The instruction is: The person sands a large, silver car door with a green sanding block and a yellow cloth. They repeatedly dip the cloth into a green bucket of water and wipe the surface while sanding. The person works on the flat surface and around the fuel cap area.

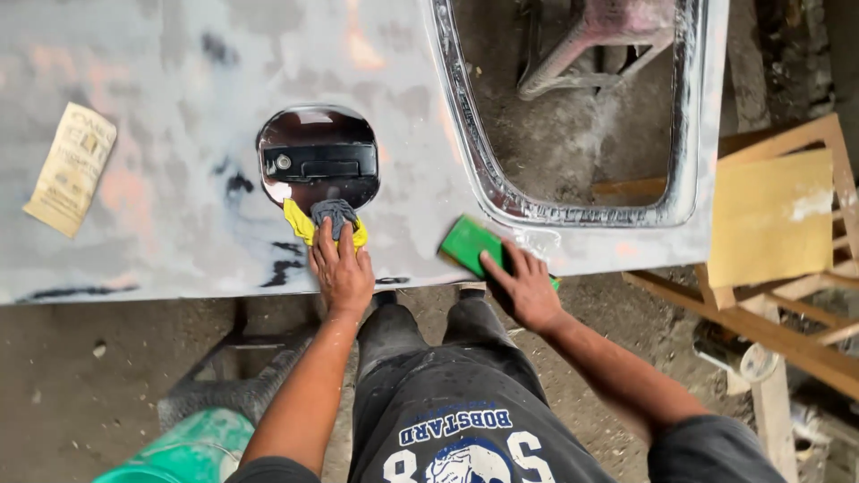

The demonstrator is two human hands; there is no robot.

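paper label [71, 169] | tan rectangle | flat on panel, far left

A folded sheet of tan sandpaper [71, 169] lies far left on the grey panel. Off to the right stands a wooden frame [787, 313] with a yellow board [771, 217] resting on it. Through the window opening a metal stand [591, 40] shows. A green drum [183, 452] sits near left on the dusty floor [63, 376].
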